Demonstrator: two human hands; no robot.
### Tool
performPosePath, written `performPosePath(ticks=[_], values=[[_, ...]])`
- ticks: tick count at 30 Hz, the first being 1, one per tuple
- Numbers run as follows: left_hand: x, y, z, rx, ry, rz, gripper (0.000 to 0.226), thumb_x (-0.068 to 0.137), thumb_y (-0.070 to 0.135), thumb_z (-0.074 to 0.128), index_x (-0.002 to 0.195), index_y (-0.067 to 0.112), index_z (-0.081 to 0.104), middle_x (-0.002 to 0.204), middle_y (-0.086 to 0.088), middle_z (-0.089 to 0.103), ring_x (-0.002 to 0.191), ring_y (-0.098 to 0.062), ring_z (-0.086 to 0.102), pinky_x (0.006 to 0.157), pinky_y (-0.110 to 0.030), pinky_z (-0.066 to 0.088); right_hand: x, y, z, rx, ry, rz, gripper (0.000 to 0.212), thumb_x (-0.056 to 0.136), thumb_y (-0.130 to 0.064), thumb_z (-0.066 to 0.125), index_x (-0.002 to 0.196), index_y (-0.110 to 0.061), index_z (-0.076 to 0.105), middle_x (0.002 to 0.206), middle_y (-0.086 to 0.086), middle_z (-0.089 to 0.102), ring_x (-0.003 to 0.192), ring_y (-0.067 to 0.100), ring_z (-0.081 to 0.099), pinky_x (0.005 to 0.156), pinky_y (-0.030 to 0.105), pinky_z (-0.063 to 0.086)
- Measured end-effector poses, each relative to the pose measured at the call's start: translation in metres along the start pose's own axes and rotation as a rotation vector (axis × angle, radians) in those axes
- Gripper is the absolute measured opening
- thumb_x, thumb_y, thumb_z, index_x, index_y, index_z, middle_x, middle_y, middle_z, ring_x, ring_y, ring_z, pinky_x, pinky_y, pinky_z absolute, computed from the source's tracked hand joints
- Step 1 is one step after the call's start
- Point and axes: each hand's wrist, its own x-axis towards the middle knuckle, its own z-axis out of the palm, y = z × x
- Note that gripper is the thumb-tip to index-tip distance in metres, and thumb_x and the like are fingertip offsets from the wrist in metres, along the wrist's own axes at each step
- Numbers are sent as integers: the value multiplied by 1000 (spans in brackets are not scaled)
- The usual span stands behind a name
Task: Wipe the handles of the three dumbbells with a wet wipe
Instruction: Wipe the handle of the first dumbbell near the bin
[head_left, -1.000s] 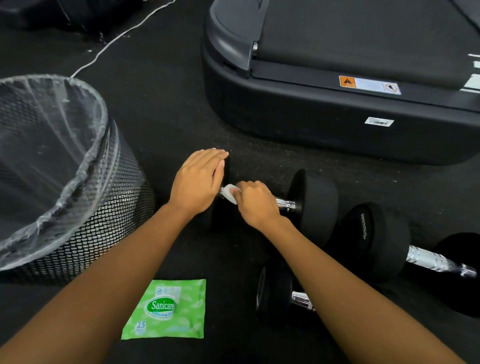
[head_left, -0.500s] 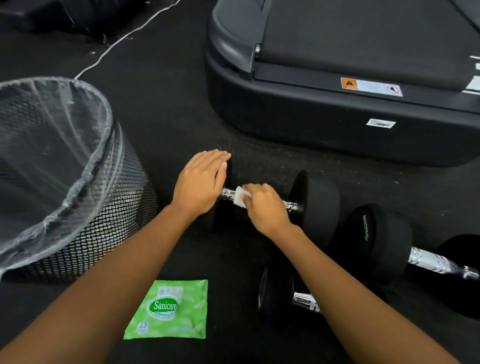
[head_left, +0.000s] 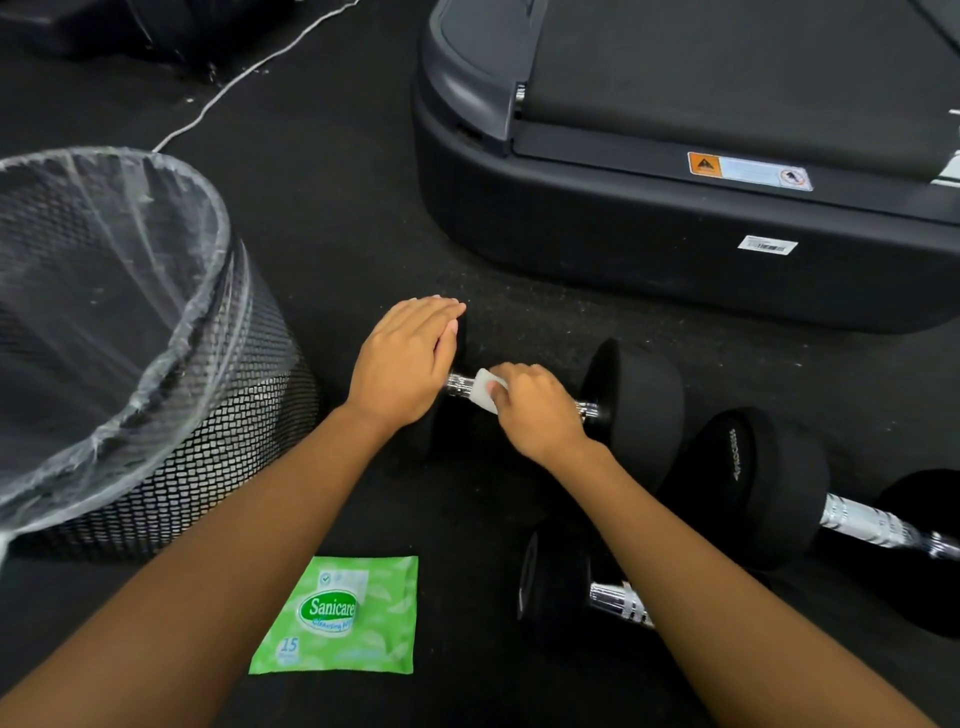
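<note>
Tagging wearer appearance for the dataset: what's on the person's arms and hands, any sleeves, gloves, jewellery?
Nothing worn: left hand and right hand are bare, no gloves, rings or watch visible. Both forearms are bare to the frame edge; no sleeves show.

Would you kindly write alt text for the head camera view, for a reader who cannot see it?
The right hand rubs a white wet wipe along the chrome handle of a black dumbbell on dark gym flooring, while the left hand steadies its other end. A green wipes packet, a lined mesh bin, two more dumbbells and a treadmill base surround them.
</note>
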Motion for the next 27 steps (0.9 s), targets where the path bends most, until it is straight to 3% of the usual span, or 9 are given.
performPosePath(ticks=[4,9,14,20,23,27], values=[[1,0,1,10,-7,-8,48,96,30,25,124,9,58,125,-6,61,123,-17,50,108,-28,25,16,-19,6,-32,-79,1,24,94,-14,45,112,-3,56,112,17,61,104,31,55,87,36,41],[-1,0,0,16,-13,-6,46,96,29,27,124,9,57,125,-6,61,123,-16,50,108,-27,24,5,-14,9,57,-12,-72,31,95,-14,47,125,-11,50,120,9,58,112,23,49,96,31,37],[-1,0,-1,23,-13,3,47,96,29,26,124,9,57,125,-6,61,123,-15,50,108,-25,23,-6,-3,5,136,23,-29,33,94,-18,50,128,-16,50,125,2,55,118,17,44,100,29,34],[1,1,-1,28,-22,1,43,97,26,30,125,8,57,125,-7,61,123,-17,50,108,-29,25,4,-24,15,-48,73,-133,44,82,-9,63,123,-9,47,123,9,53,115,23,46,105,31,31],[1,-1,0,39,-24,-9,38,98,22,35,125,8,56,126,-7,60,124,-17,49,108,-29,25,-2,-20,18,-149,107,-189,47,76,-4,66,119,-9,48,119,8,52,109,23,47,100,31,33],[-1,-1,0,30,-26,-3,46,96,29,26,125,9,57,125,-6,61,123,-16,50,108,-28,25,-12,-5,18,-164,195,-162,39,71,-1,68,107,-10,56,104,6,57,94,22,51,89,30,39]])
